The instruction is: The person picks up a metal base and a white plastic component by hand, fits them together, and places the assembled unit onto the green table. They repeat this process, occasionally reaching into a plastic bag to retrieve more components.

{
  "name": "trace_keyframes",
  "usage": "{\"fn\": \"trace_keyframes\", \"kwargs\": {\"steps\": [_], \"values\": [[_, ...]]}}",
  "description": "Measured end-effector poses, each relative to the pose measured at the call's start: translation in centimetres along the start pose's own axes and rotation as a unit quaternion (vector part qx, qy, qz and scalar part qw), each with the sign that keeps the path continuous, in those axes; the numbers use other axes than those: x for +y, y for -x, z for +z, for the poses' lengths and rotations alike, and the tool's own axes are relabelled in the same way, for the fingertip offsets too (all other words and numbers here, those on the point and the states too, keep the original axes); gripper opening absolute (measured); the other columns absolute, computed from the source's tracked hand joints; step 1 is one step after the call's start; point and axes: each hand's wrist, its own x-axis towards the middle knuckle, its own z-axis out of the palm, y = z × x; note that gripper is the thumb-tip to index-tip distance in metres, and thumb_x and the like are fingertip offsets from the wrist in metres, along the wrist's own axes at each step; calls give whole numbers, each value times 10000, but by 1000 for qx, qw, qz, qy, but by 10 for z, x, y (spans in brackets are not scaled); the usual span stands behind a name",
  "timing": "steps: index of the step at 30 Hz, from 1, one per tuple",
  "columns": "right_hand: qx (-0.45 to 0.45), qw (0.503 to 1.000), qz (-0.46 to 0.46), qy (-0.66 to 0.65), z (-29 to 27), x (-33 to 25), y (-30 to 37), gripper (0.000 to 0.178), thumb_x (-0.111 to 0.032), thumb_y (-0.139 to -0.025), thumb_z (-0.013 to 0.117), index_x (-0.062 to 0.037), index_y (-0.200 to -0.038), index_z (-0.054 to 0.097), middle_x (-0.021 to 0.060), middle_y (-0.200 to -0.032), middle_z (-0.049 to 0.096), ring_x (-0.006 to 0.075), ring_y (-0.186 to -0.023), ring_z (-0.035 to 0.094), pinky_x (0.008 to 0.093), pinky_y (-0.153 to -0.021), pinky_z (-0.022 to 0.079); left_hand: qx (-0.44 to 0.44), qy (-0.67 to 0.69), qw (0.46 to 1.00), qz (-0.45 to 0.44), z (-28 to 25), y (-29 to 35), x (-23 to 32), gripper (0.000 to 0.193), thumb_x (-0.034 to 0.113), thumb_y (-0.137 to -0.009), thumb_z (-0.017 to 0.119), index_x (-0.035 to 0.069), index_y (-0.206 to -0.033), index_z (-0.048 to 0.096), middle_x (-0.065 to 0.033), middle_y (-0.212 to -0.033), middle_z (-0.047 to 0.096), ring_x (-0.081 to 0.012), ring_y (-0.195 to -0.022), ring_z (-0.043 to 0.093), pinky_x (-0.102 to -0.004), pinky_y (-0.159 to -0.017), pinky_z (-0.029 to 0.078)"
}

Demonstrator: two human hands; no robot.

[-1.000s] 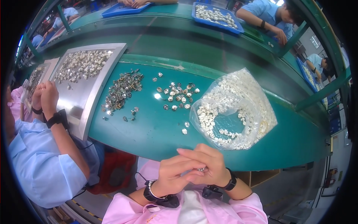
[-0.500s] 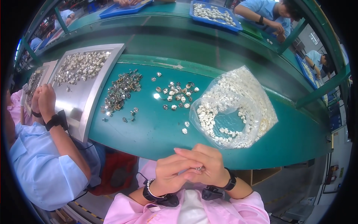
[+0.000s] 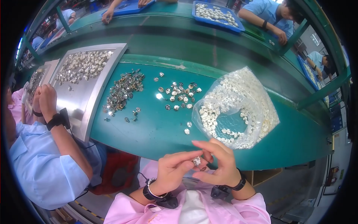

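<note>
My left hand [image 3: 172, 170] pinches a small white-and-silver part [image 3: 197, 161] between thumb and fingertips, just beyond the table's near edge. Facing it, my right hand [image 3: 223, 164] has its thumb and forefinger spread apart. Its other fingers curl close to the part, and whether they touch it I cannot tell. Beyond my right hand lies a clear plastic bag [image 3: 257, 100] of small white pieces, its mouth turned toward me. Left of the bag is a loose group of white and metal parts [image 3: 181, 91]. A heap of dark metal parts [image 3: 125, 89] lies further left.
The green table [image 3: 149, 138] curves in front of me. At left a metal tray [image 3: 89, 100] holds many parts, beside a co-worker in a blue shirt [image 3: 44, 164]. Across the green channel [image 3: 175, 44] stand a blue tray [image 3: 238, 28] of white pieces and other workers. Green posts [image 3: 324, 89] rise at right.
My hands, clasped together before, have come apart. The right one has moved a little right and opened its fingers, and the white-and-silver part now shows in my left fingertips.
</note>
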Motion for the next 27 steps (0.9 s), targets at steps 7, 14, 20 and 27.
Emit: {"fn": "trace_keyframes", "kwargs": {"steps": [7,14,20,27], "values": [[13,999,-27,16,-1,-4,-1,546,-114,-658,777,-27,-1168,603,28,-705,485,109,-576,440,234,-490,355,24,66,996,-62,1,2,-2,383,279,-947,513,-60,-1109,592,-185,-942,643,-244,-818,660,-345,-714,570],[44,998,-41,13,-3,2,3,309,-19,-737,706,-25,-1045,676,31,-685,529,114,-577,473,231,-488,362,34,23,996,-80,-1,2,1,403,290,-960,482,-79,-1078,593,-179,-960,645,-225,-806,660,-339,-726,567],[65,997,-27,22,-2,0,3,253,41,-736,663,-26,-978,697,44,-708,537,104,-568,509,212,-489,369,35,22,993,-113,-2,4,-2,416,303,-965,467,-83,-1052,597,-172,-956,649,-207,-789,659,-331,-721,560],[62,996,-37,47,-1,0,3,272,46,-732,687,-34,-992,691,47,-703,547,118,-577,509,225,-486,383,46,2,993,-106,0,5,-2,377,260,-976,459,-83,-1047,598,-149,-926,655,-208,-802,659,-330,-711,563]]}}
